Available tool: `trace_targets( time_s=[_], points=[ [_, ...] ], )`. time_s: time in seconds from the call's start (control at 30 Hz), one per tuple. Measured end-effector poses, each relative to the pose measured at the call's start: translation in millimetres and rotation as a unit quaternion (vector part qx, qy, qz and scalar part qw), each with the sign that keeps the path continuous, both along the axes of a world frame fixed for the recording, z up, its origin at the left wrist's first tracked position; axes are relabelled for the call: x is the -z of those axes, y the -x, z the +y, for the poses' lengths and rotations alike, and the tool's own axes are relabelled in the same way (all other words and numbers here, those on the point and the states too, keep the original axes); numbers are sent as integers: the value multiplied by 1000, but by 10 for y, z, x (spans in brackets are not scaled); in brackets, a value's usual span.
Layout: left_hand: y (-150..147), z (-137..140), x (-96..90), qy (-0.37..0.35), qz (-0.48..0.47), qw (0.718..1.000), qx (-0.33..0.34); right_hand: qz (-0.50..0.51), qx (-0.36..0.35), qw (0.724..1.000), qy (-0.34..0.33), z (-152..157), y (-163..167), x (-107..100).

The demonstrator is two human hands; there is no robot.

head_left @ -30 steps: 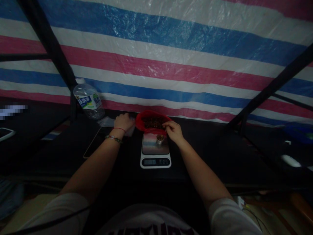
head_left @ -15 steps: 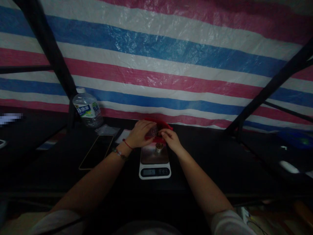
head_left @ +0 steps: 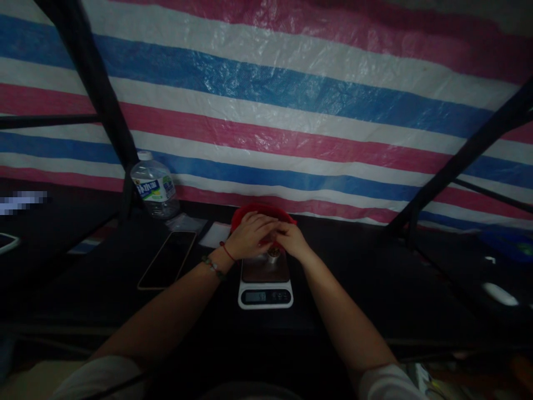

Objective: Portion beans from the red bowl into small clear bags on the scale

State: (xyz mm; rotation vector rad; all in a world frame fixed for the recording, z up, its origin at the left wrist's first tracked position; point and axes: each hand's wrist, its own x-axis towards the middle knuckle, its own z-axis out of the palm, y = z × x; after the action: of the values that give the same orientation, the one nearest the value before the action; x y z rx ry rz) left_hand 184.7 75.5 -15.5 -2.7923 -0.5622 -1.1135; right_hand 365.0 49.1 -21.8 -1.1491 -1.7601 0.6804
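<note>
My left hand (head_left: 254, 233), with a red string and a beaded bracelet at the wrist, curls over a see-through plastic item (head_left: 267, 238), mostly hidden by the fingers. Against its fingertips lies my right hand (head_left: 292, 239), fingers bent together; whatever they pinch is hidden. Both hands are over the near side of a red bowl (head_left: 262, 208). Just below them, a small metal cup (head_left: 273, 258) filled with brownish bits stands on the steel plate of a white kitchen scale (head_left: 265, 303). Its display is lit, but the digits are too dim to read surely.
Left of the scale lie a phone (head_left: 169, 261), a white card (head_left: 215, 235) and a clear plastic bag (head_left: 183, 223). A large plastic bottle (head_left: 155, 186) stands behind them. Black frame bars slant up at both sides, before a striped sheet (head_left: 291, 122). A white object (head_left: 500, 294) lies far right.
My left hand has moved right and closer to my right hand, so their fingers now meet. The plastic item is more covered. The view has shifted slightly.
</note>
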Motion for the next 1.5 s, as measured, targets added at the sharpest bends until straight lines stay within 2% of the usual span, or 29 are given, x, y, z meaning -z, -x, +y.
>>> trace_targets(
  time_s=[0.1,0.2,0.3,0.4,0.47,0.53,0.6,0.7,0.77,0.9,1.07,1.17,1.37,1.5],
  points=[
    [3,8,-3,3,-1,1000,-14,-13,21,1000,17,11,48,-34],
    [33,58,11,9,-2,1000,-23,-25,2,1000,15,23,87,-78],
    [59,97,19,14,-4,1000,-22,-34,-22,999,-26,34,79,-107],
    [74,118,23,31,-27,998,-38,1,-31,997,-67,2,-41,-133],
    [84,140,42,49,-44,996,-55,24,-20,998,-47,-55,-178,-158],
    [93,178,87,69,-56,994,-70,1,-44,999,7,-130,-313,-179],
    [96,228,157,94,-61,991,-79,-60,-86,994,44,-201,-393,-184],
    [86,300,274,134,-66,985,-90,-161,-111,979,57,-261,-372,-152],
    [75,332,333,158,-73,980,-92,-189,-124,972,65,-267,-304,-115],
    [59,348,377,195,-90,973,-88,-141,-157,972,99,-233,-226,-41],
    [60,336,378,214,-88,971,-63,-24,-101,991,81,-178,-287,16],
    [70,336,389,213,-83,972,-51,40,-85,993,68,-146,-299,32],
    [74,317,401,218,-96,970,-46,83,-46,995,14,-41,-210,60],
    [65,282,374,214,-96,972,-13,84,-28,996,7,26,-129,37]
  ],
)
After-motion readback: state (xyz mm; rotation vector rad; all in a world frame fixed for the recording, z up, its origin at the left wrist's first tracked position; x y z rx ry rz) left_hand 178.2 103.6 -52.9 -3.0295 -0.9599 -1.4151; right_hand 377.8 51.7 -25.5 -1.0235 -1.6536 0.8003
